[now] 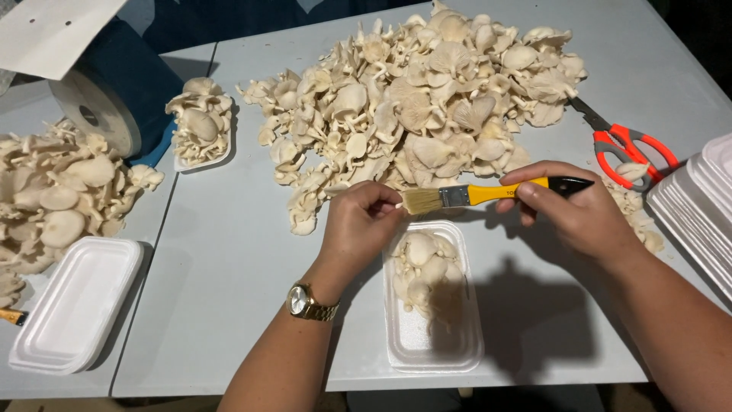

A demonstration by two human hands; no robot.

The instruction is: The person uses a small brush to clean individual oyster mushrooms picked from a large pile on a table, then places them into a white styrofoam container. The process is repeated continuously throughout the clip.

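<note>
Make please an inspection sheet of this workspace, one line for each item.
Surface: grey tables, two pushed together.
Job's things: yellow-handled paintbrush; foam tray partly filled with oyster mushrooms; big mushroom pile.
Clutter: red scissors; empty tray; filled tray; tray stack; second pile; film roll.
Hands: left hand pinches a mushroom piece at the bristles; right hand holds the brush.
Cables: nothing seen.
Surroundings: dark, unclear.

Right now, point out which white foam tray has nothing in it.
The foam tray at the left edge, lying bare. The tray below the hands and the one by the blue roll hold mushrooms.
</note>
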